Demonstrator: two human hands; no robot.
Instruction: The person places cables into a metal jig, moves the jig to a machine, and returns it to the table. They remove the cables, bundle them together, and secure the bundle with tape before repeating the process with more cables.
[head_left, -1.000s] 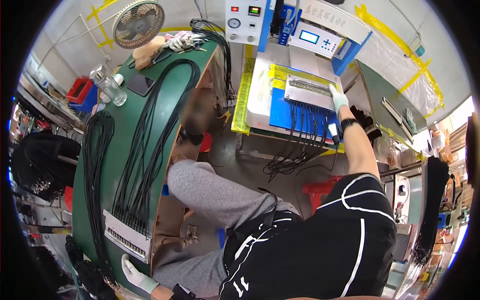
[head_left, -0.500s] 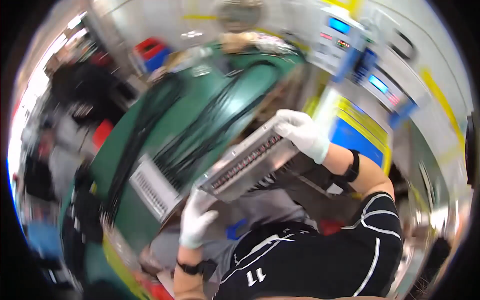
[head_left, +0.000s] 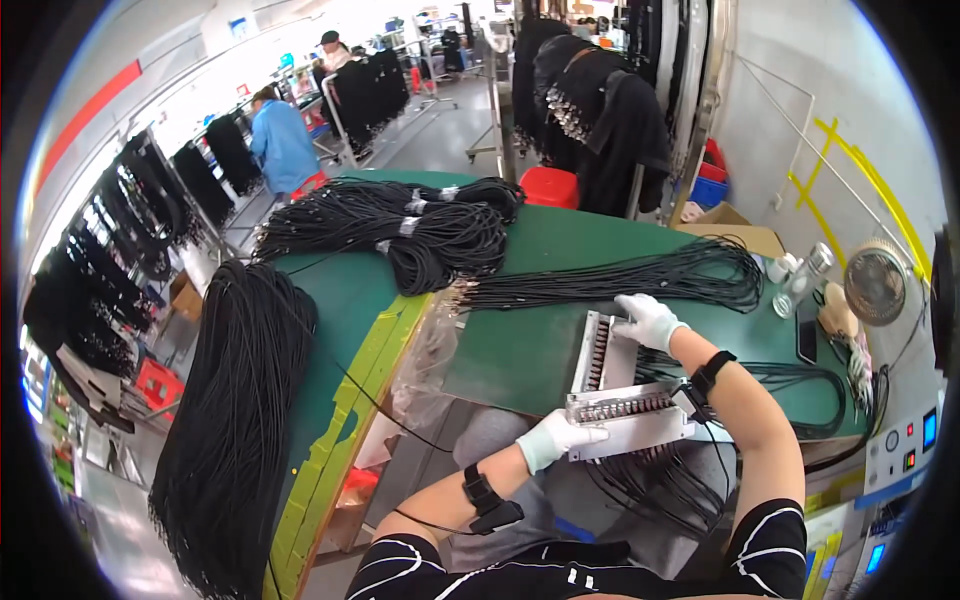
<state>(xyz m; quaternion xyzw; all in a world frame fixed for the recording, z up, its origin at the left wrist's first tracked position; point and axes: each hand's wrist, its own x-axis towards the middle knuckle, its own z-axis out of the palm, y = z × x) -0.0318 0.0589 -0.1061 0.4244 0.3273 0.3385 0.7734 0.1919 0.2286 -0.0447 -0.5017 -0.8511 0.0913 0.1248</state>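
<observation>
A long metal cable holder point(head_left: 625, 408) with a row of slots is in front of me, black cables hanging from its near side. My left hand point(head_left: 562, 438), in a white glove, is closed on its left end. Just beyond it, a second slotted holder point(head_left: 597, 352) lies on the green table, set at an angle to the first. My right hand point(head_left: 648, 323), also gloved, is at the far end of this second holder, fingers apart and touching its corner. Black straps with small boxes circle both my wrists.
Bundles of black cable point(head_left: 430, 225) lie across the table point(head_left: 480, 365); a thick hank point(head_left: 235, 400) hangs over its left side. On the right stand a glass jar point(head_left: 803, 282), a small fan point(head_left: 875, 283) and a phone point(head_left: 806, 338). A person in blue point(head_left: 283, 145) is farther off.
My view has swung toward the left of the room. My right hand has left the first holder, which both hands held, and moved to the second one. The first holder is lower now.
</observation>
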